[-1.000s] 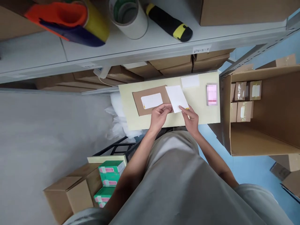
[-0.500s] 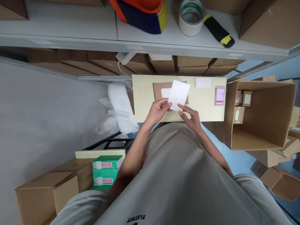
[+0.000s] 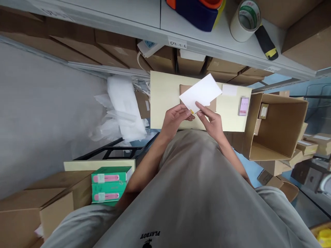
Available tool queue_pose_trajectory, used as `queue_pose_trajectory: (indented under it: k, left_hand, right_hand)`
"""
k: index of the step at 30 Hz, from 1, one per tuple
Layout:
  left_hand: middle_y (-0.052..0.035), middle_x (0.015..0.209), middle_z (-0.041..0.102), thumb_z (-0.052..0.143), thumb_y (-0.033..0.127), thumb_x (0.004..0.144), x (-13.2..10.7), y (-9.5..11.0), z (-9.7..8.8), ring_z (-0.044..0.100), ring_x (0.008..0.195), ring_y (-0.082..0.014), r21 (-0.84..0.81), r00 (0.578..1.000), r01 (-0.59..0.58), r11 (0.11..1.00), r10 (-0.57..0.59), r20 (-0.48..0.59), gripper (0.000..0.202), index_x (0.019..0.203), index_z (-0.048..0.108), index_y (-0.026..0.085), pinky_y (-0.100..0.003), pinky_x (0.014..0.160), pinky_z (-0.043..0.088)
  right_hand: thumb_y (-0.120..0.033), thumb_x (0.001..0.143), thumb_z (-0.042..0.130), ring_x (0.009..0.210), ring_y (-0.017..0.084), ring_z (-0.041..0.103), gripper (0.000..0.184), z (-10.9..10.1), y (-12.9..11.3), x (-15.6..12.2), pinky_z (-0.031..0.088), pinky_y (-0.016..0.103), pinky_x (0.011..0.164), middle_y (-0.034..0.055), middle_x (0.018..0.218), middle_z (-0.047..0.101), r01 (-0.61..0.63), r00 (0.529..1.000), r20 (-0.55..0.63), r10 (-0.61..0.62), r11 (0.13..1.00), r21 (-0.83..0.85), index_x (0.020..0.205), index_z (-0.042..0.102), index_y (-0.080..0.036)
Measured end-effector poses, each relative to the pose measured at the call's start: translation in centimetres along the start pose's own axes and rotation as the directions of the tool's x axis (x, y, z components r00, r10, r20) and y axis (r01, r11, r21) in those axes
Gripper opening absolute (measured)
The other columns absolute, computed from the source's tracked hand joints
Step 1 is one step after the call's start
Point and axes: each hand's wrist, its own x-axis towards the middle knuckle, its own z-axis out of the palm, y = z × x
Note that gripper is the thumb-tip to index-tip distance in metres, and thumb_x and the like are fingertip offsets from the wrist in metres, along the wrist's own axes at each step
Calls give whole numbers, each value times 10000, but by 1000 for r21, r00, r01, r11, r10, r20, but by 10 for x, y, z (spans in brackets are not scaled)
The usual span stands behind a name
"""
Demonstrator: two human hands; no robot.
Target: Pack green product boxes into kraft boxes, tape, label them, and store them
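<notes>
My left hand (image 3: pixel 176 119) is closed on the lower left corner of a white sheet of paper (image 3: pixel 203 92), near a small yellow mark. My right hand (image 3: pixel 212 123) pinches the sheet's lower edge, one finger lying on its face and the thumb by the edge. The sheet slants up to the right and hides most of a flat brown cardboard box (image 3: pixel 185 89) on the pale yellow table (image 3: pixel 162 100). Farther right on the table lie a white slip (image 3: pixel 229 90) and a blurred pink rectangular item (image 3: pixel 243 106).
A large open carton (image 3: pixel 280 131) holding small boxes stands right of the table. White wrapping (image 3: pixel 125 106) hangs on the left, above green boxes (image 3: pixel 111 184). On the overhead shelf sit a tape dispenser (image 3: pixel 198 15), a tape roll (image 3: pixel 239 27) and a black-yellow cutter (image 3: pixel 266 41).
The sheet has turned clockwise and now leans farther right, covering more of the cardboard box. My right finger lies more over its face. The whole view has tilted with my head.
</notes>
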Motion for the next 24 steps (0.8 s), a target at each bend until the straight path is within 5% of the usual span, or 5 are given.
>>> queue_pose_trajectory:
  k: [9, 17, 24]
  left_hand:
    - [-47, 789, 786, 935, 471, 816, 0, 1, 5, 778, 785, -230, 50, 996, -84, 995, 86, -37, 305, 815, 766, 217, -390, 778, 654]
    - [6, 699, 668, 852, 367, 794, 21, -8, -12, 753, 737, -211, 112, 984, -86, 990, 102, -143, 260, 729, 634, 240, -396, 840, 684]
    - [15, 708, 642, 820, 381, 850, 33, -9, -5, 756, 750, -189, 112, 961, -104, 988, 129, -247, 263, 770, 611, 243, -325, 778, 666]
  right_hand:
    - [-580, 1149, 654, 1353, 246, 769, 482, 2, -13, 4, 603, 440, 1253, 17, 1505, 805, 18, 1000, 4, -18, 996, -83, 1582, 741, -389]
    - [-635, 1113, 697, 1553, 283, 669, 484, -37, -14, 7, 525, 533, 1359, 1, 1529, 793, -14, 997, -72, 11, 999, -42, 1512, 796, -380]
    - [-617, 1067, 776, 1331, 272, 808, 334, -59, -5, 1, 647, 498, 1225, 4, 1299, 887, -33, 998, -59, 33, 999, 7, 1263, 914, -385]
